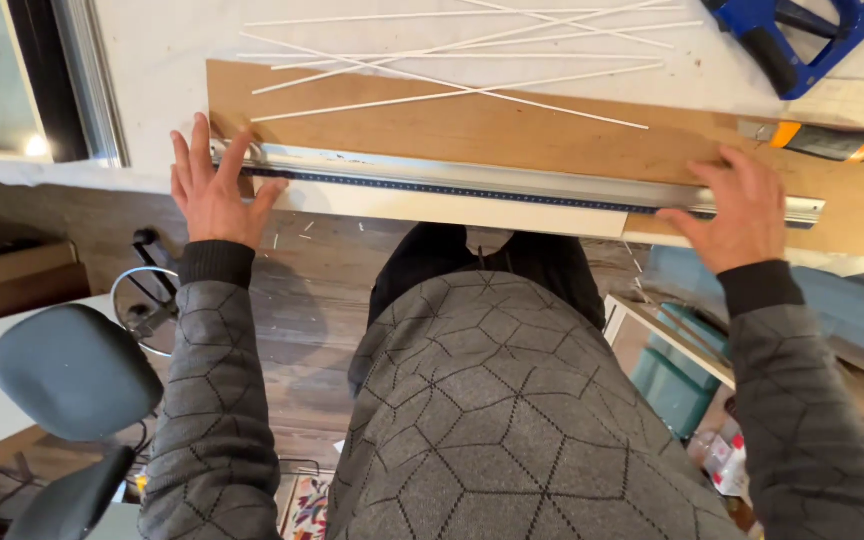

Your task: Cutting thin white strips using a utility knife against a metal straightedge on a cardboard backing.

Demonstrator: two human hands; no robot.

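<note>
The person is lining up a long metal ruler (512, 187) over a white sheet (452, 208) at the table's front edge. The left hand (214, 190) and right hand (737, 212) press flat on its ends, fingers spread, gripping nothing. A cut likely calls for the utility knife (817, 141) lying nearby.

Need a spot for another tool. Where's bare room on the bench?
Free: brown board between the white strips and metal ruler; also its right end below the utility knife. Crowded: back strip pile, blue tool corner, and ruler line, where left hand and right hand press.
</note>
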